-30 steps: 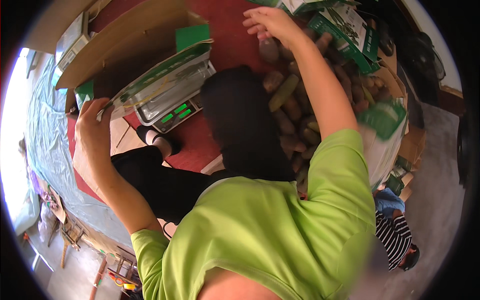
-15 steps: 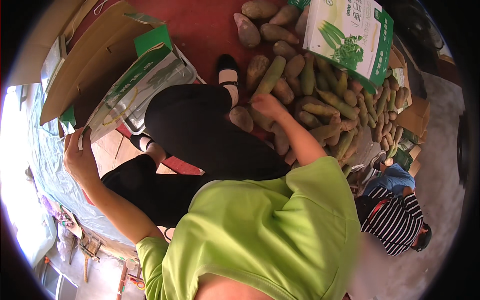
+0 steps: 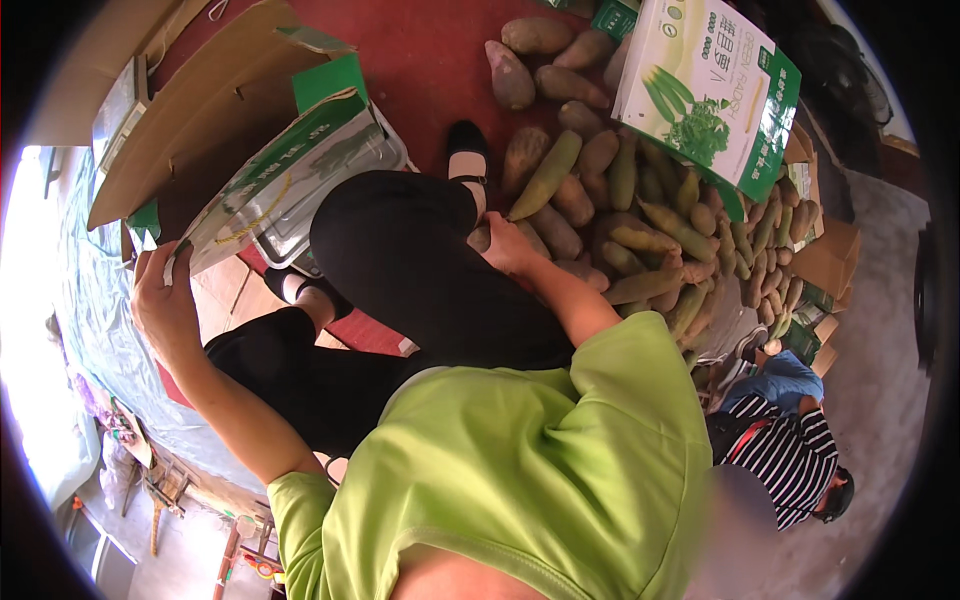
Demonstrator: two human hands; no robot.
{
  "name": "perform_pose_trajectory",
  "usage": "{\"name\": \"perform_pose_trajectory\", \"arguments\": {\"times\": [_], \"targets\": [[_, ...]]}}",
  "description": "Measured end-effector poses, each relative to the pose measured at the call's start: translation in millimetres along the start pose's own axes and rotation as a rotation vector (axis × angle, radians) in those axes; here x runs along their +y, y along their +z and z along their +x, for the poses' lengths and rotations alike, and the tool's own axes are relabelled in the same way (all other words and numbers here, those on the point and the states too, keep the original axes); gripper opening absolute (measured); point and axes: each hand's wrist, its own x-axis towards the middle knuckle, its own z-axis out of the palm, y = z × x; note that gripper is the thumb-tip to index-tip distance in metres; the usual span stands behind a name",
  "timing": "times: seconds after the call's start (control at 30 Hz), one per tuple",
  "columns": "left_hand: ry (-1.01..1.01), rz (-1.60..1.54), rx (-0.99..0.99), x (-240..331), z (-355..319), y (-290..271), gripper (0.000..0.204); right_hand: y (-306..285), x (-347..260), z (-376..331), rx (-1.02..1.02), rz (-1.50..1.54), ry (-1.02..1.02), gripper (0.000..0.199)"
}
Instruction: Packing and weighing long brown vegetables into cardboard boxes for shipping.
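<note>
My left hand (image 3: 163, 305) is closed on the near edge of an open cardboard box (image 3: 160, 135), brown inside with a white and green printed outside, its flaps standing up. Beside my right knee, my right hand (image 3: 511, 246) reaches down with curled fingers over a short brownish radish (image 3: 479, 238). My hand and leg cover most of that radish. Just past my right hand, a long green radish (image 3: 548, 177) lies on the edge of a large pile of green and brownish-pink radishes (image 3: 640, 238).
A white and green printed carton (image 3: 690, 100) lies over the far side of the pile. A clear plastic tray (image 3: 275, 245) stands by the box. At the right is a person in a striped shirt (image 3: 780, 440). Red floor covering (image 3: 420, 60) runs beyond my feet.
My right hand has moved back from the long green radish's lower end to the short brownish radish near my knee. My left hand stays on the box edge. The view has shifted slightly.
</note>
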Motion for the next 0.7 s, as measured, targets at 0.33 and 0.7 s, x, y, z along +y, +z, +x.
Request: {"name": "perform_pose_trajectory", "arguments": {"times": [0.33, 0.7], "targets": [[-0.062, -0.022, -0.121, 1, 1, -9, 0.015, -53, 36, -42, 0.163, 0.245, 0.031, 0.079], [0.027, -0.038, -0.102, 5, -3, -12, 0.011, -193, -49, -75, 0.601, 0.914, -0.061, 0.059]]}}
